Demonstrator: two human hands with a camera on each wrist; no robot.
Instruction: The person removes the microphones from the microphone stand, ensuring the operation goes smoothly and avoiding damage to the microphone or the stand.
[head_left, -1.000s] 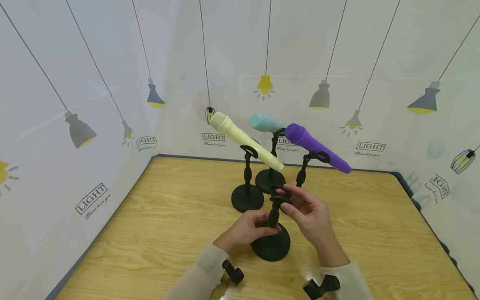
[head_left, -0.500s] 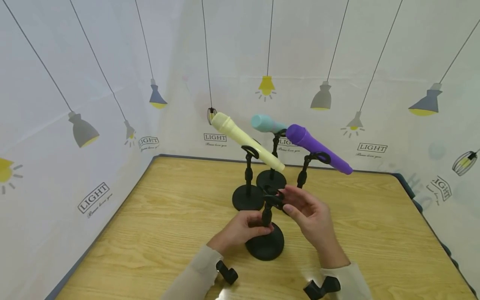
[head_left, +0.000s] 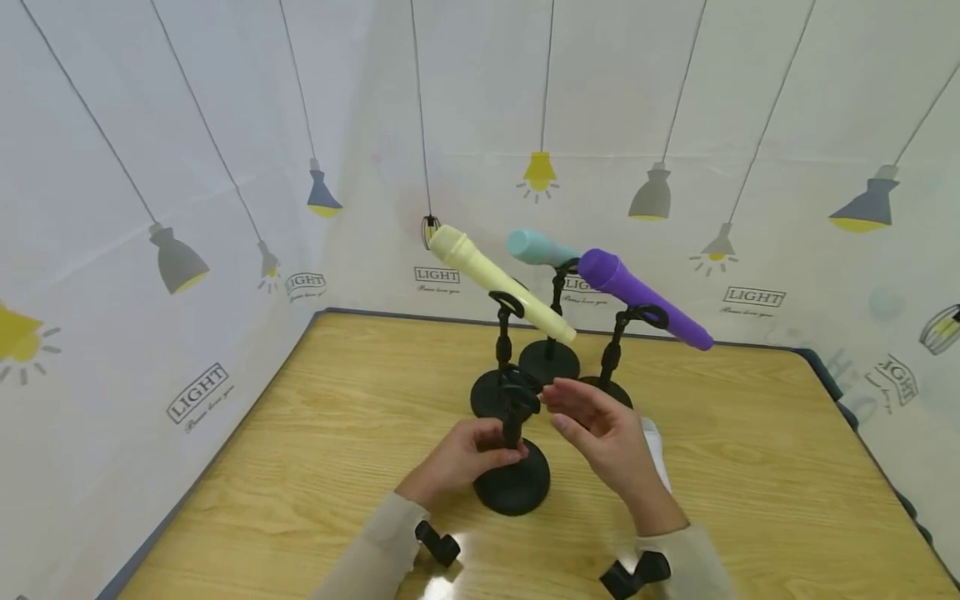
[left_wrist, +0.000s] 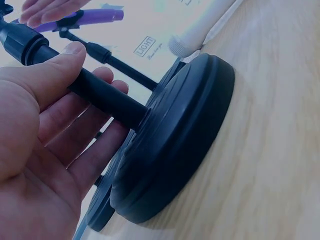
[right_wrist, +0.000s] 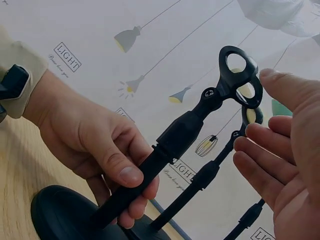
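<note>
My left hand (head_left: 468,457) grips the pole of an unloaded black microphone stand (head_left: 517,486), thumb on one side and fingers on the other. Its round base (left_wrist: 172,137) is close over the wooden table in the left wrist view. Two loops form the clip (right_wrist: 239,75) at the stand's top. Beside that clip, my right hand (head_left: 611,437) is held with fingers loosely extended and nothing in its grasp; the thumb tip is right at the loops in the right wrist view. A white microphone (head_left: 654,450) lies on the table, partly hidden behind my right hand.
Behind stand three more black stands, holding a pale yellow microphone (head_left: 502,279), a light blue microphone (head_left: 538,247) and a purple microphone (head_left: 645,296). The wooden table (head_left: 337,467) meets walls covered with a lamp-print sheet (head_left: 480,92).
The front stand has moved left with my left hand holding it. My right hand has come away from the clip and shifted slightly left, and the white microphone now shows beside it.
</note>
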